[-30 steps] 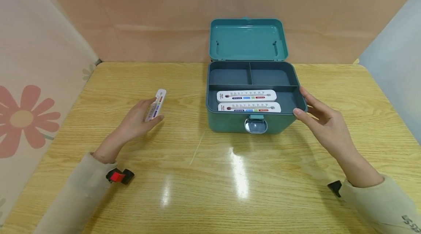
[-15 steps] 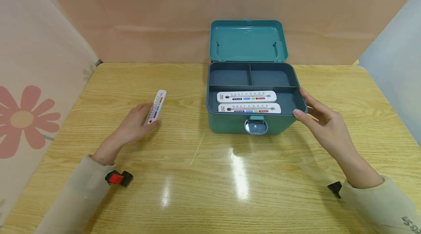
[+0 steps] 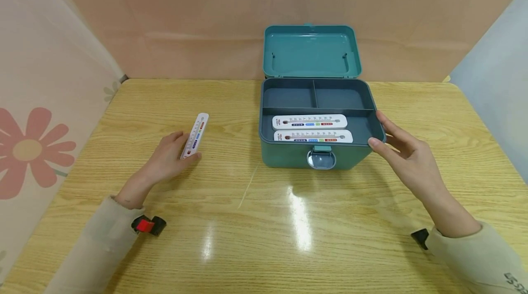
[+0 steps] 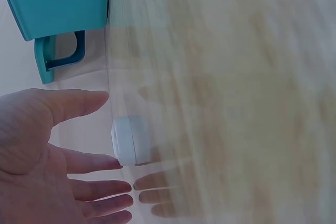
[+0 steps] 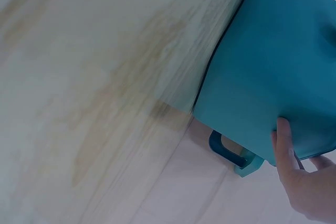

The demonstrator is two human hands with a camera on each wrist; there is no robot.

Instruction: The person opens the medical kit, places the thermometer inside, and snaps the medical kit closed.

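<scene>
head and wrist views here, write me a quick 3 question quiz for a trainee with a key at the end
1. How many thermometers lie in the box?

2. True or false: the lid is shut.

3. Which hand touches the box?
A) left
B) right
C) both
D) neither

Key
1. Two, both in the long front compartment.
2. False: the lid stands open at the back.
3. B: the right hand is on the box's near right corner, while the left hand is by a third thermometer on the table.
</scene>
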